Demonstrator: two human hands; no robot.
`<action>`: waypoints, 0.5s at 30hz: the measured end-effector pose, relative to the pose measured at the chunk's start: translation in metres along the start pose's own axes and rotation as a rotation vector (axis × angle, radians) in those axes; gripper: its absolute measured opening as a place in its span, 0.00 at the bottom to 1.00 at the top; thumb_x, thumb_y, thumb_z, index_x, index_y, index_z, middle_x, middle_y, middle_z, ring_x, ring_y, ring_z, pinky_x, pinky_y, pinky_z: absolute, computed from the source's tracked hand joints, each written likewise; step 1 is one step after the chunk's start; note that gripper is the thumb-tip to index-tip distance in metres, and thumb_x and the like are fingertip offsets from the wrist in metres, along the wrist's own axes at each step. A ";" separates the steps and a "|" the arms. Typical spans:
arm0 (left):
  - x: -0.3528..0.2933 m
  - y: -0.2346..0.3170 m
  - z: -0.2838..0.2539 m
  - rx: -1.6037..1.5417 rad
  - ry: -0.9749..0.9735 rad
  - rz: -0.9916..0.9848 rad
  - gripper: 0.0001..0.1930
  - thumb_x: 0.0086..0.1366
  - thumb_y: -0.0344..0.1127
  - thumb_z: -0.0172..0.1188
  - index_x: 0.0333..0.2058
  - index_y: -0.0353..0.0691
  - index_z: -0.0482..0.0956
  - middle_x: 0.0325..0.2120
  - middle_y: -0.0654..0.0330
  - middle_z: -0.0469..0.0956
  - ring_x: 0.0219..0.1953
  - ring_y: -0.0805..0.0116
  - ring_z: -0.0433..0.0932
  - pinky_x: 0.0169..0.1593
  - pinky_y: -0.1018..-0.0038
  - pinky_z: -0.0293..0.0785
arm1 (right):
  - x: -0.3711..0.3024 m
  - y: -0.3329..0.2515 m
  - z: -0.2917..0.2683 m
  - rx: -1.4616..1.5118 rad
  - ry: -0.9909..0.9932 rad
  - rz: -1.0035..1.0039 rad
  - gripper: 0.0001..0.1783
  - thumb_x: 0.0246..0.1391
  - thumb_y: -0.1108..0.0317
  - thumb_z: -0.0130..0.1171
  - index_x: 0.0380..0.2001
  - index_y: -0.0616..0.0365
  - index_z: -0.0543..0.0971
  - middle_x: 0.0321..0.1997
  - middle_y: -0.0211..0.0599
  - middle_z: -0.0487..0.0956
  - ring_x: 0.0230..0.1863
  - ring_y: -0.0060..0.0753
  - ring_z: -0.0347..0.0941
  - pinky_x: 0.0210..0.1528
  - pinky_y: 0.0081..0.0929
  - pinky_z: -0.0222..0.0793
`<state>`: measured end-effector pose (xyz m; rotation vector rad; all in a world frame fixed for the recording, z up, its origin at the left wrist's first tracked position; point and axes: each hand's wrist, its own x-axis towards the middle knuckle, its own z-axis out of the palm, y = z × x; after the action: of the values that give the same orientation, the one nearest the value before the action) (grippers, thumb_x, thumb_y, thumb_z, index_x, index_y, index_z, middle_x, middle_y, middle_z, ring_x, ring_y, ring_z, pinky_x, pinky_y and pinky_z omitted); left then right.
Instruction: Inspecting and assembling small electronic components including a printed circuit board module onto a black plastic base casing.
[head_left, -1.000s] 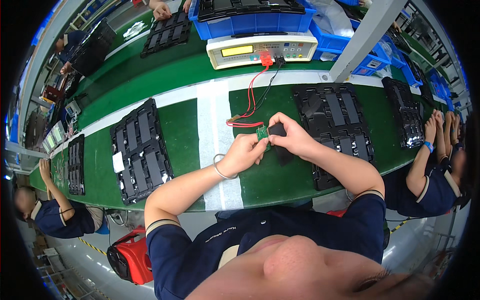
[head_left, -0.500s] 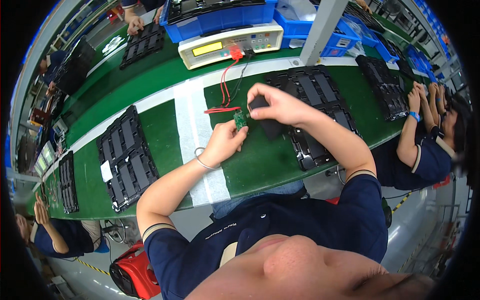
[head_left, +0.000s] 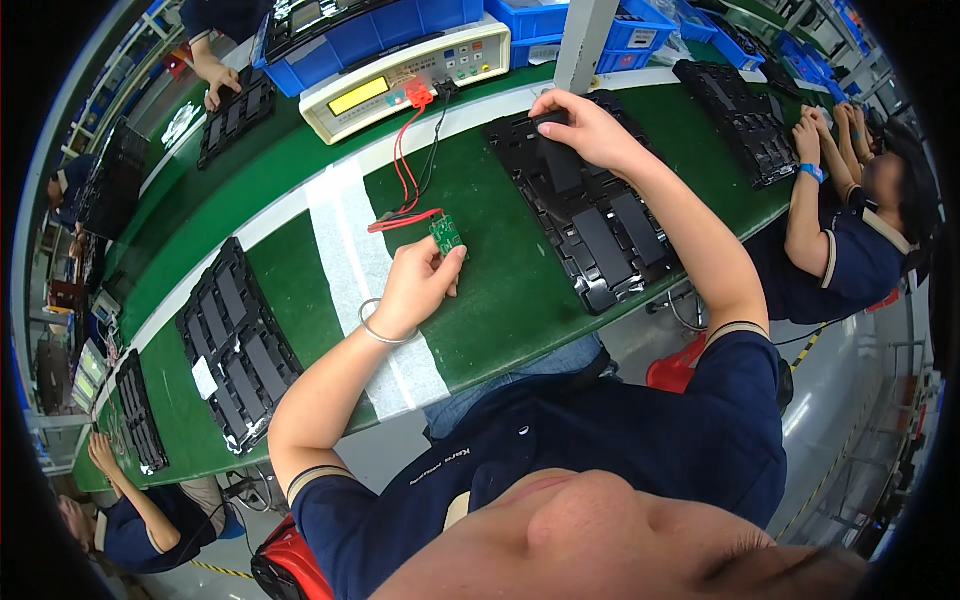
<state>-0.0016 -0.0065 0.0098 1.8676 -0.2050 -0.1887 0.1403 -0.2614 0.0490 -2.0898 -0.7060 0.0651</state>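
Observation:
My left hand [head_left: 424,285] is closed, pinching a small green circuit board [head_left: 446,236] between thumb and fingers above the green mat. Red and black wires [head_left: 408,185] run from beside the board to the bench tester. Over the far part of a black moulded tray [head_left: 597,297], my right hand [head_left: 585,130] grips the upper end of a flat black rectangular piece [head_left: 562,170]. The piece lies at or just above a slot; whether it touches the tray I cannot tell. Similar dark pieces fill the tray's nearer slots.
The cream bench tester [head_left: 405,88] with a yellow display stands at the back, before a blue bin [head_left: 370,45]. A metal post [head_left: 585,50] rises right of it. Another filled tray [head_left: 240,345] is at left, one [head_left: 745,125] at right. Co-workers sit along both sides.
My right hand has carried the black piece away from the circuit board, right and far, over the tray. My left hand still holds the board. The whole view has shifted a little.

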 end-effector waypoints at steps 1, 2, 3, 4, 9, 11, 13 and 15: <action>0.000 0.000 0.000 0.003 0.001 -0.002 0.11 0.60 0.33 0.52 0.22 0.33 0.69 0.11 0.65 0.69 0.13 0.79 0.69 0.18 0.81 0.63 | 0.002 0.002 -0.001 -0.089 -0.012 -0.043 0.12 0.49 0.74 0.53 0.40 0.55 0.72 0.44 0.33 0.67 0.48 0.29 0.63 0.52 0.28 0.59; 0.000 0.000 0.000 0.006 0.003 -0.004 0.11 0.60 0.33 0.52 0.22 0.33 0.69 0.11 0.65 0.69 0.13 0.79 0.69 0.18 0.81 0.63 | 0.003 0.004 -0.002 -0.178 -0.025 -0.086 0.14 0.48 0.72 0.54 0.41 0.53 0.72 0.46 0.34 0.67 0.50 0.32 0.62 0.54 0.30 0.58; 0.000 0.001 0.000 0.008 0.002 -0.002 0.11 0.60 0.33 0.52 0.22 0.33 0.69 0.11 0.65 0.69 0.13 0.79 0.69 0.18 0.81 0.63 | 0.004 0.007 -0.002 -0.280 -0.032 -0.076 0.14 0.48 0.70 0.55 0.41 0.51 0.73 0.48 0.36 0.66 0.52 0.35 0.60 0.55 0.31 0.56; 0.000 0.001 0.000 0.011 0.001 0.001 0.11 0.60 0.33 0.52 0.22 0.33 0.69 0.11 0.65 0.69 0.13 0.79 0.69 0.18 0.81 0.63 | 0.004 0.014 0.001 -0.382 -0.039 -0.066 0.15 0.47 0.68 0.56 0.42 0.50 0.73 0.50 0.37 0.65 0.53 0.39 0.59 0.56 0.33 0.54; 0.000 0.003 0.001 0.011 0.002 0.005 0.11 0.60 0.33 0.52 0.22 0.33 0.69 0.11 0.64 0.69 0.13 0.79 0.70 0.18 0.81 0.64 | 0.009 0.033 -0.002 -0.519 0.114 -0.020 0.19 0.45 0.57 0.58 0.43 0.46 0.74 0.51 0.37 0.66 0.55 0.45 0.55 0.58 0.36 0.51; 0.000 0.003 0.000 0.025 0.000 0.004 0.11 0.60 0.33 0.52 0.22 0.33 0.69 0.12 0.64 0.69 0.13 0.79 0.70 0.18 0.81 0.64 | 0.013 0.033 -0.014 -0.535 0.058 0.020 0.22 0.43 0.56 0.60 0.44 0.45 0.73 0.52 0.37 0.66 0.56 0.45 0.55 0.58 0.36 0.51; 0.000 0.000 0.000 0.019 -0.002 0.010 0.11 0.60 0.33 0.52 0.22 0.33 0.69 0.12 0.64 0.69 0.13 0.79 0.70 0.18 0.81 0.64 | 0.010 0.033 -0.016 -0.526 -0.012 0.004 0.25 0.42 0.56 0.60 0.46 0.46 0.72 0.52 0.37 0.66 0.56 0.45 0.54 0.58 0.36 0.51; 0.000 0.001 0.000 0.017 -0.005 0.005 0.11 0.60 0.33 0.52 0.22 0.32 0.69 0.12 0.64 0.69 0.13 0.79 0.70 0.18 0.81 0.64 | 0.003 0.036 -0.013 -0.474 -0.063 -0.045 0.27 0.41 0.58 0.61 0.48 0.48 0.70 0.52 0.38 0.66 0.57 0.45 0.54 0.58 0.37 0.51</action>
<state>-0.0015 -0.0069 0.0102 1.8835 -0.2151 -0.1886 0.1628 -0.2848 0.0294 -2.5287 -0.8709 -0.0688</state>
